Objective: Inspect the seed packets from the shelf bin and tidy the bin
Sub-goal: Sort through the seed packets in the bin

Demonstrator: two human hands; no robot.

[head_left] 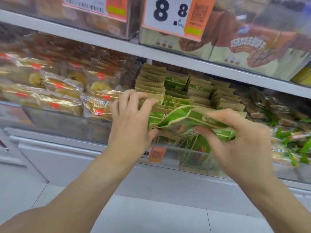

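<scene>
A clear plastic shelf bin [195, 162] holds rows of upright green and tan packets [178, 88]. My right hand [239, 140] grips a small stack of these green packets [190, 118], held nearly flat in front of the bin. My left hand [133, 118] pinches the stack's left corner with the thumb, while its curled fingers rest on the tops of the packets standing in the bin's left row. The lower parts of the front packets are hidden behind both hands.
A bin of gold-wrapped pastries [64, 96] sits to the left, green-striped snack bags [289, 143] to the right. The upper shelf carries cookie boxes [249, 52] and a price card [171, 15] reading 8.8. An orange tag [157, 154] hangs on the bin front. Pale floor tiles lie below.
</scene>
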